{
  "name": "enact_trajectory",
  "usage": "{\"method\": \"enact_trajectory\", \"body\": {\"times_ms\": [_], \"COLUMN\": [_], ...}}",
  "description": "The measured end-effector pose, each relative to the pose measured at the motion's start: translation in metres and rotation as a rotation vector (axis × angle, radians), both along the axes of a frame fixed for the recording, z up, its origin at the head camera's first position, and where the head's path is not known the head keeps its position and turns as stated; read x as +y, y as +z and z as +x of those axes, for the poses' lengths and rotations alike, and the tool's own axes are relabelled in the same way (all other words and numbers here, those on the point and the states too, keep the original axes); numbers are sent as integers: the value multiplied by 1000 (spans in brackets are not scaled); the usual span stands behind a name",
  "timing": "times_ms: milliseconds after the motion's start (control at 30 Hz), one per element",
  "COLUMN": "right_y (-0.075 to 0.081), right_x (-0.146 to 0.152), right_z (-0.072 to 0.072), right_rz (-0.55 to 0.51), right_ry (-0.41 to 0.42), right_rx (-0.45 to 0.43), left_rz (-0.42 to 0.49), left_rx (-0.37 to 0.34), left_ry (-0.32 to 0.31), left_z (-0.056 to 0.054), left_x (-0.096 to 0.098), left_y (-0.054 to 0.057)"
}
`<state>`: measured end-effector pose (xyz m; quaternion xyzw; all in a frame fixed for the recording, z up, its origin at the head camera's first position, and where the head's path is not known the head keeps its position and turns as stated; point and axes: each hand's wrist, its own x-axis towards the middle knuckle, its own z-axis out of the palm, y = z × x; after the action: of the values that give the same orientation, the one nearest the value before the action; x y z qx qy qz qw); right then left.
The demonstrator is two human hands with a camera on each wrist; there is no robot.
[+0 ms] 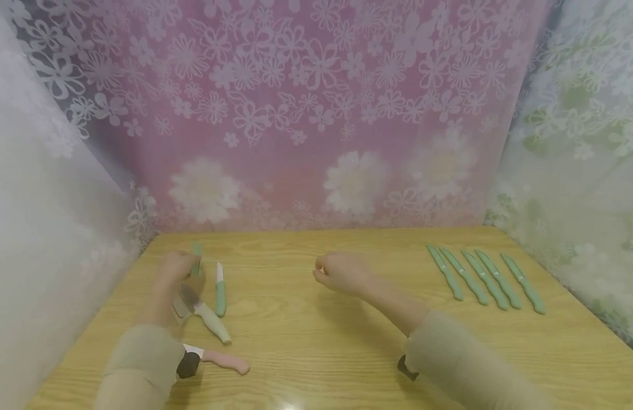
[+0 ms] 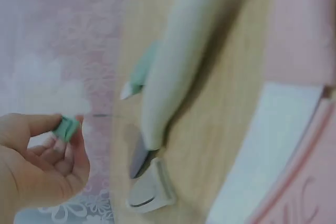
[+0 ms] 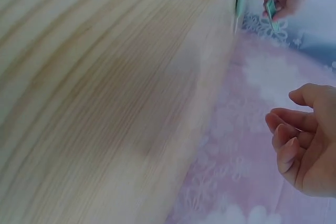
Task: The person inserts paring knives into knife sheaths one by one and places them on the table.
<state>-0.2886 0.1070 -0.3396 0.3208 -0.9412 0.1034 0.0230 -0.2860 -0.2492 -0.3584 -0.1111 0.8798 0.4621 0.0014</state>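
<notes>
Between thumb and fingertips, my left hand [image 1: 178, 266] pinches a green blade cover [image 2: 66, 128], its slotted end showing in the left wrist view. Just right of that hand lies a green-handled knife [image 1: 221, 299] with a bare white blade. A cream-handled knife [image 1: 214, 323] with a dark blade lies nearer, beside a cream blade cover [image 2: 151, 190]. Closest to me is a pink-handled knife [image 1: 226, 361], its white blade partly hidden by my left sleeve; a pink cover [image 2: 310, 182] sits by it. My right hand [image 3: 310, 140] hovers above the table's middle, fingers loosely bent, holding nothing.
Several green knives [image 1: 493, 279] lie side by side at the right of the wooden table [image 1: 306, 341]. A pink flowered curtain [image 1: 296, 114] hangs behind the far edge, with pale curtains [image 1: 578, 171] along both sides.
</notes>
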Motion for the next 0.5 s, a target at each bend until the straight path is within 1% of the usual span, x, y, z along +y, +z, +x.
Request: {"method": "enact_trajectory", "body": {"times_ms": [100,133,200,267,333,500], "right_y": [-2,-4,-6,-8,-11,-18], "right_x": [-23,-30,-44,-59,-75,-114], "right_z": [-2,-3,-5,-6,-7,-6], "right_rz": [-10,-16,-14,-10,3,75], "right_ry": [40,50,68,91,127,201], "right_rx": [-30,-49,-66,-90,-95,-106], "left_rz": [207,262,333,366,392,461], "left_rx": [1,3,0,1,-11,-44], "left_ry": [-2,-7,-24,-52,-73,-77], "left_z": [1,1,3,5,7,13], "left_x": [-4,-5,-7,-10,-13,-19], "left_y": [4,5,7,8,8,8]}}
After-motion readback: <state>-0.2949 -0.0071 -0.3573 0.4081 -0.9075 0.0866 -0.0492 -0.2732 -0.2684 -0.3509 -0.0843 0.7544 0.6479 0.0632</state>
